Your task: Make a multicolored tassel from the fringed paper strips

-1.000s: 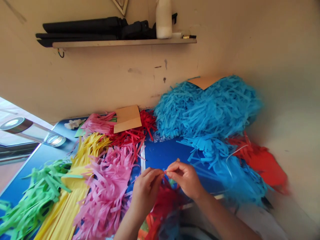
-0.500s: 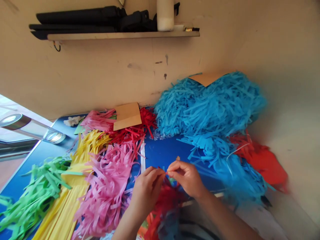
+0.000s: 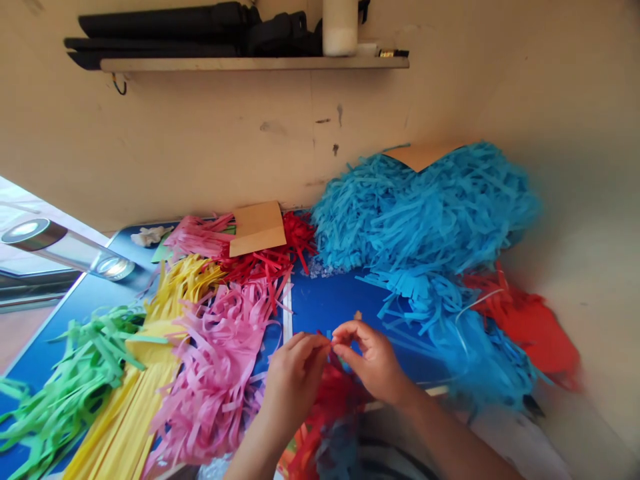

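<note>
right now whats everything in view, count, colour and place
shelf: one, pale, on the wall
black items: several, black, shelf's left and middle
container: one, white, shelf's right part
tabletop: one, blue, along the wall
clear cylinder: one, clear, silvery-ended, tabletop's left edge
crumpled piece: one, white, tabletop's back left
green fringe: one bunch, green, front left
yellow fringe: one bunch, yellow, right of green
pink fringe: two bunches, pink, centre left and behind
red fringe: three patches, red, back, right and front centre
blue fringe: two masses, blue, back right and right
card pieces: two, tan, on red and blue fringe
left hand: one, bare, front centre
right hand: one, bare, beside the left; anything pinched too small to tell
</note>
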Demonstrator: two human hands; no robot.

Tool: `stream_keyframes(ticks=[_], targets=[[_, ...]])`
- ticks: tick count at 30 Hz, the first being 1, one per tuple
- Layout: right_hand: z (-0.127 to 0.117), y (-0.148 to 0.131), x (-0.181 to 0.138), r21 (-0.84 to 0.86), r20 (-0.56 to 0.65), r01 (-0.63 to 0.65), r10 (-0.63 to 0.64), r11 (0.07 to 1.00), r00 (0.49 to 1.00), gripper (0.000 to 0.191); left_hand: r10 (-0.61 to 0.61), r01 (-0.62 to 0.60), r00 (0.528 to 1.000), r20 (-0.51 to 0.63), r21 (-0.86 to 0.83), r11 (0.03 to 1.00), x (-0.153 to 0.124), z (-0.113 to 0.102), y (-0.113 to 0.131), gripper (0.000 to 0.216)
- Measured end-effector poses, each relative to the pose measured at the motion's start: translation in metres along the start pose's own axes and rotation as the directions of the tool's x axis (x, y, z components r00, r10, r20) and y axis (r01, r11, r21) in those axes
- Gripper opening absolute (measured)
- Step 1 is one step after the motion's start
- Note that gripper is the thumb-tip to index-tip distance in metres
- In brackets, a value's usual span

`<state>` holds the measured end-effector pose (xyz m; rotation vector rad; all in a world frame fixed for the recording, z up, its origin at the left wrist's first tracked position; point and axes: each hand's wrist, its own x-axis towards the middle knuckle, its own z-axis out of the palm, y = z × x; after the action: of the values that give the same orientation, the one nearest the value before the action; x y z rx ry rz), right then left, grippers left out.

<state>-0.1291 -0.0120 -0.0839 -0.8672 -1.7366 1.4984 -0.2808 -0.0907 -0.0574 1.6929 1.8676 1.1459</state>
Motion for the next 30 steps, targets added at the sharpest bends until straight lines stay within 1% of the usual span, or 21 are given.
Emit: stream_keyframes(ticks=[4,6,8,10,13,16,19,21,26,30], targets=[[-0.003,-0.001,0.001,-0.044,0.006,0.018,-0.018,0.999,1.0,0.008,0.019,-0.021,0.999,0.03,0.073,0.997,-0.001,0.001,0.0,0.018],[-0.005,-0.002,0.003,-0.076,0.024,0.087,-0.086,0.993,0.996,0.002,0.033,-0.039,0.998,0.049,0.109,0.993,-0.002,0.0,0.0,0.02],[-0.008,-0.003,0.004,-0.097,0.039,0.169,-0.166,0.981,0.985,0.004,0.042,-0.051,0.996,0.081,0.107,0.993,-0.002,-0.001,0.001,0.019],[-0.01,-0.005,0.004,-0.103,0.063,0.209,-0.203,0.973,0.977,0.007,0.035,-0.042,0.994,0.1,0.076,0.996,-0.002,-0.001,0.001,0.018],[-0.011,-0.005,0.003,-0.101,0.109,0.183,-0.172,0.978,0.979,0.008,0.012,-0.015,0.998,0.069,0.042,0.999,-0.002,0.001,0.001,0.016],[-0.011,-0.003,0.0,-0.075,0.086,0.103,-0.096,0.992,0.992,0.007,0.005,-0.006,1.0,0.019,0.022,1.0,-0.004,0.005,0.003,0.015],[-0.011,-0.003,-0.002,-0.09,0.074,0.068,-0.062,0.994,0.995,0.009,-0.002,0.003,0.999,0.04,-0.014,1.0,-0.006,0.008,0.004,0.015],[-0.012,-0.004,-0.003,-0.138,0.08,0.095,-0.085,0.986,0.993,0.007,-0.014,0.016,0.998,0.056,-0.025,1.0,-0.007,0.009,0.004,0.015],[-0.014,-0.008,-0.005,-0.253,0.039,0.182,-0.178,0.95,0.983,0.007,-0.042,0.042,0.999,0.004,-0.058,0.997,-0.006,0.007,0.002,0.007],[-0.012,-0.008,-0.006,-0.303,0.072,0.212,-0.199,0.929,0.977,0.011,-0.024,0.025,1.0,0.021,-0.074,0.997,-0.006,0.006,0.002,0.011]])
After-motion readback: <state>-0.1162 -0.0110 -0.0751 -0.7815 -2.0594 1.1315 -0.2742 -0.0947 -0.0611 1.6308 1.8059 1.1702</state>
